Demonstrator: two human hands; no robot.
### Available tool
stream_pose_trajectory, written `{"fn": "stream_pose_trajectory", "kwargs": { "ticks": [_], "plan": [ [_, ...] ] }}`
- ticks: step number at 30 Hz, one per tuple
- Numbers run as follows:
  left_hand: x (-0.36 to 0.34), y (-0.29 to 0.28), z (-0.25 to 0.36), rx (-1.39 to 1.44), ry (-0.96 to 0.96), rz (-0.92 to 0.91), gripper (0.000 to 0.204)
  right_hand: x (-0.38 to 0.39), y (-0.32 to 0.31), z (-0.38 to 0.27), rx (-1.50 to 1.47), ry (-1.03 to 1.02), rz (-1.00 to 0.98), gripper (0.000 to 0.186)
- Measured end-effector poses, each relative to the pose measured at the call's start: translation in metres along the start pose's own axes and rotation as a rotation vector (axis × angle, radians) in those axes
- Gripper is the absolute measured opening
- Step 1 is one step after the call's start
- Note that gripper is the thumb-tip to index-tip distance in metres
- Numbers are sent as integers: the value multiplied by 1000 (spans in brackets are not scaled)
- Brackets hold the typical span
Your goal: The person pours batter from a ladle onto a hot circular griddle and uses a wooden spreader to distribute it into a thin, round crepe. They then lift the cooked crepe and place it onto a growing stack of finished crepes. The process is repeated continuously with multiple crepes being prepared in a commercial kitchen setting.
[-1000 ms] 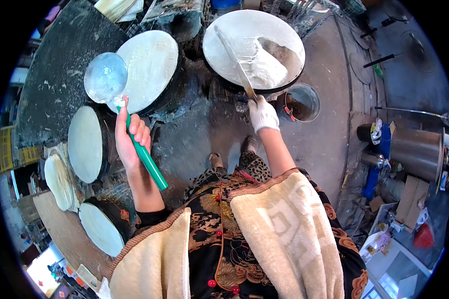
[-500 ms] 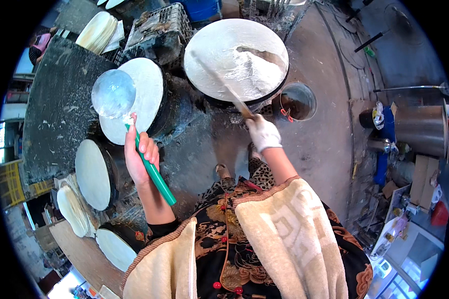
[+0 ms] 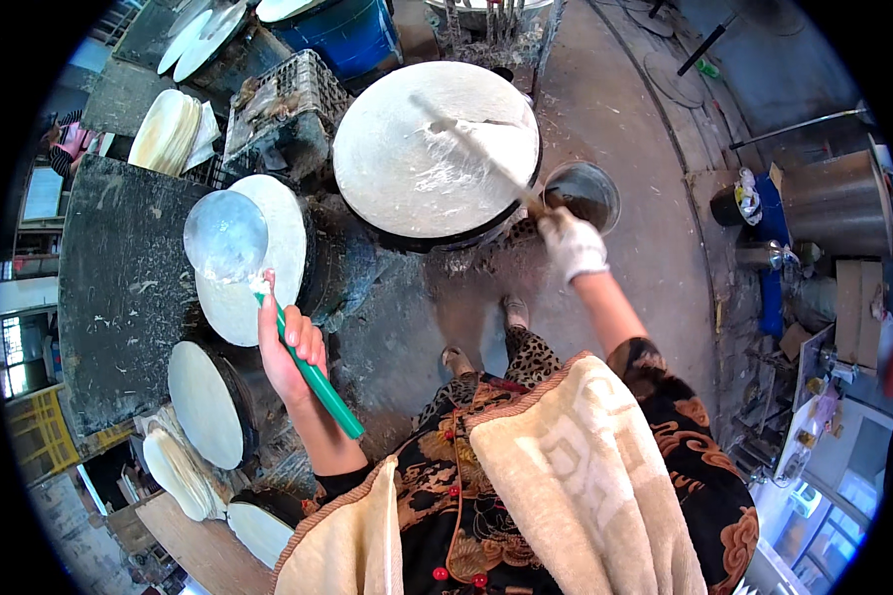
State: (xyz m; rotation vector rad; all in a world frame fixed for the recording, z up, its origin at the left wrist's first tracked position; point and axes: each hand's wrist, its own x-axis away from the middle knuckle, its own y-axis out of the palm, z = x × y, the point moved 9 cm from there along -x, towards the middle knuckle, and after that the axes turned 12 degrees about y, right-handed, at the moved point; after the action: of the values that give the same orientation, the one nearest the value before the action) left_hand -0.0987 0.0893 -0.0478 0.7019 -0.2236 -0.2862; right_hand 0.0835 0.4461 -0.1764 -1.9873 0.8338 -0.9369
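Observation:
My left hand (image 3: 293, 352) is closed on the green handle of a ladle (image 3: 226, 238). The ladle's wide round bowl hangs over a smaller white-coated round plate (image 3: 273, 223), and white paste clings near its neck. In my right hand (image 3: 574, 243), which wears a white glove, is a long thin spreading stick (image 3: 486, 159), blurred by motion. It reaches across a large round griddle (image 3: 437, 241) covered with white batter (image 3: 387, 139). A small darker gap and wet ridges show in the batter under the stick.
Right of the griddle stands a round bucket (image 3: 610, 203). Several more round plates (image 3: 205, 405) line the left side. Stacked thin pancakes (image 3: 167, 134) lie beyond a crate (image 3: 283, 104). A blue drum (image 3: 352, 40) stands at the back; a large metal cylinder (image 3: 833, 208) is at the far right.
My right hand has swung the stick rightward across the griddle. The dark gap in the batter has shrunk and the heaped batter looks flatter. My left hand keeps the ladle at about the same place.

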Motion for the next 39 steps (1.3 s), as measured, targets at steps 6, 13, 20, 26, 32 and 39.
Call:
{"fn": "stream_pose_trajectory", "kwargs": {
  "ticks": [6,13,20,26,32,39],
  "plan": [
    [-3,10,-26,22,-86,9,39,-49,-35,-59,14,-186,-73,31],
    [2,18,-33,-41,-94,-41,41,-60,-20,32,94,-84,89,35],
    [-5,14,-45,-95,-123,45,25,-30,-9,-35,-202,-152,70,43],
    [0,9,-64,-227,-186,32,33,-3,56,-44,-1056,362,-362,45],
    [6,8,-103,-71,-411,-35,26,-3,34,-32,-1201,382,-395,44],
    [-8,-15,-143,-167,-529,15,20,11,60,-41,-883,263,-529,41]
  ]
}}
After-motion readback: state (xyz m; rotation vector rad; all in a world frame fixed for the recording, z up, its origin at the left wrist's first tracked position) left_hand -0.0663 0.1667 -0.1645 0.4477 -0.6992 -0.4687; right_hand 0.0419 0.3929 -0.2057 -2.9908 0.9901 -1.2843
